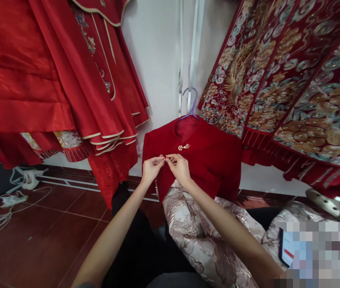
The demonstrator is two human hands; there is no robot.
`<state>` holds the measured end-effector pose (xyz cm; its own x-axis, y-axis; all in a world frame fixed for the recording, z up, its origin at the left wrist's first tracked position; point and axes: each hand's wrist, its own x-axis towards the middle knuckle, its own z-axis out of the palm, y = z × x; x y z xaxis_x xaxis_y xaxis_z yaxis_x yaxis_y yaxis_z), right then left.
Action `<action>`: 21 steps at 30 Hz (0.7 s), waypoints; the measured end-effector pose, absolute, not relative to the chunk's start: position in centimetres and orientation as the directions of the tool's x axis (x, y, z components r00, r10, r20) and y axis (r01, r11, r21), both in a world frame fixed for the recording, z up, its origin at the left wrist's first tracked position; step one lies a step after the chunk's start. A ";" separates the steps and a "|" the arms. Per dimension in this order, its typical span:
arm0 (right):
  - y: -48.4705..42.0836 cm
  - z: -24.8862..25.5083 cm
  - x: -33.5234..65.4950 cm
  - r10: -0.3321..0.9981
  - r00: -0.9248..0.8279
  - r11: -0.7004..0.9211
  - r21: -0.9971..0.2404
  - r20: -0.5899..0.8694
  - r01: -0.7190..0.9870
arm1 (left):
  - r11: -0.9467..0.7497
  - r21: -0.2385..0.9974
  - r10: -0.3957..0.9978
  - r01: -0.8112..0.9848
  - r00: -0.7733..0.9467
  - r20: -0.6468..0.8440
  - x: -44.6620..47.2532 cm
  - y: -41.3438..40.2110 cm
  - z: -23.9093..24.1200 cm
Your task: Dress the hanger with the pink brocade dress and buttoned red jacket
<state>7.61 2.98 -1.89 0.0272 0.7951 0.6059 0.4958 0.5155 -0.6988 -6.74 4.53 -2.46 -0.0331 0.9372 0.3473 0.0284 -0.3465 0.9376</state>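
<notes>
I see the left fingers [157, 160] and right fingers [172, 158] pinching a tiny beaded fastening [166, 159] on the front of the red jacket [214, 160]. Something this small could slip free, I judge; a hard tug could swing the cloth on its purple hanger [193, 107].

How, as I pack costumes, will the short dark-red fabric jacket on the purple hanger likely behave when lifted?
The short dark-red fabric jacket would probably sag floppily, since its lower part drapes in soft folds. It may slip off the thin purple hanger, as the neckline looks open. Its small pearly ornament, a cluster of beads, could snag.
</notes>
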 end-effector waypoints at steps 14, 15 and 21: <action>2.0 -1.2 11.6 0.915 -0.120 0.404 -0.880 0.386 0.250 | -0.496 0.798 0.850 0.342 0.002 0.527 -6.4 1.7 -4.6; 1.5 -1.0 12.7 0.929 -0.128 0.369 -0.900 0.348 0.232 | -0.496 0.754 0.834 0.431 -0.006 0.552 -6.2 0.5 -5.0; -1.8 -1.2 16.8 0.956 -0.240 0.273 -0.820 0.172 0.502 | -0.470 0.615 0.798 0.633 0.007 0.603 -3.8 -6.7 -9.0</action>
<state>16.84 -1.84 -1.25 -0.2398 0.9555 0.1715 0.5024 0.2733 -0.8203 -3.75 -6.71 -8.96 0.0073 0.7980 0.6026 0.6334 -0.4700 0.6148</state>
